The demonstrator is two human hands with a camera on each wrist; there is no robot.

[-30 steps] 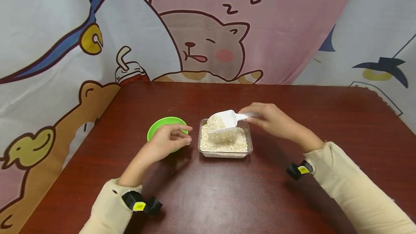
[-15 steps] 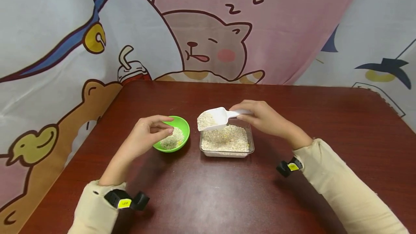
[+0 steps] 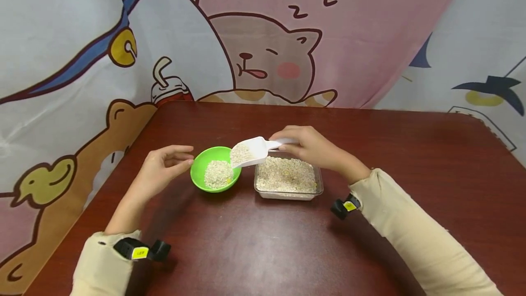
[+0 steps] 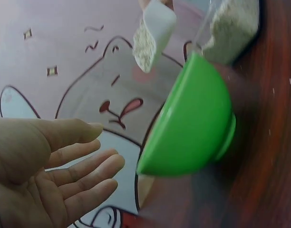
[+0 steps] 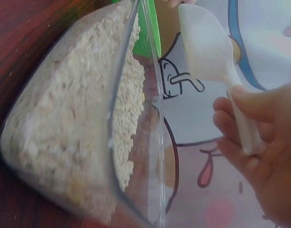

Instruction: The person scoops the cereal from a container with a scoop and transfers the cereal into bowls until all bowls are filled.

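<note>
Since half a second ago the scoop point(image 3: 251, 150) has travelled left from above the clear container point(image 3: 288, 180) to the green bowl point(image 3: 215, 175) on the desk point(image 3: 263, 241). Right hand point(image 3: 312, 147) pinches its handle, mostly hidden by fingers. Left hand point(image 3: 158, 172) hovers beside the bowl, fingers loose, empty. The scoop's oats partly hide the bowl's far rim.

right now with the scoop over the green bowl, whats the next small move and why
Probably tip the white scoop forward a little. The right hand holds it by the handle, loaded with oats, its mouth over the green bowl, which already has some oats and room for more. The left hand is open beside the bowl, not touching it, so tip gently.
</note>
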